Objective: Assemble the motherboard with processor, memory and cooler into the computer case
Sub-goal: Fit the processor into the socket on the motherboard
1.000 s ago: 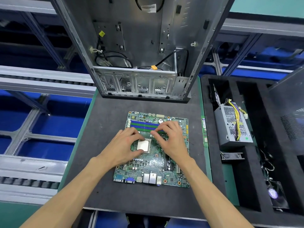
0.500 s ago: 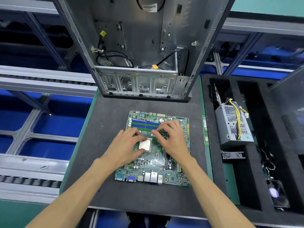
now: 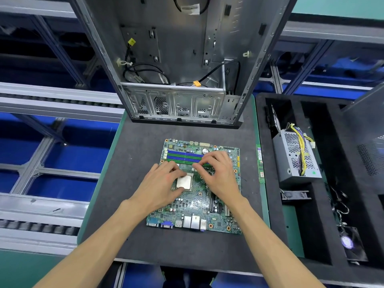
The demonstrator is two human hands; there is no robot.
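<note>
A green motherboard (image 3: 207,206) lies flat on the dark mat, with blue and green memory slots along its far edge. The silver processor (image 3: 184,181) sits on the socket at the board's middle. My left hand (image 3: 162,183) holds the processor, curled fingertips on its far-left edge and thumb at its near-left corner. My right hand (image 3: 219,173) has curled fingers, their tips meeting just past the processor's far-right corner; what they pinch is hidden. The open computer case (image 3: 178,104) lies behind the board, cables inside.
A memory stick (image 3: 260,163) lies along the mat's right edge. In the black foam tray (image 3: 268,204) on the right sit a power supply (image 3: 295,156) with yellow wires and a fan cooler (image 3: 349,244). Conveyor rails run along the left.
Both hands stay at the processor socket; only small shifts of the fingertips show. The board and the case have not moved.
</note>
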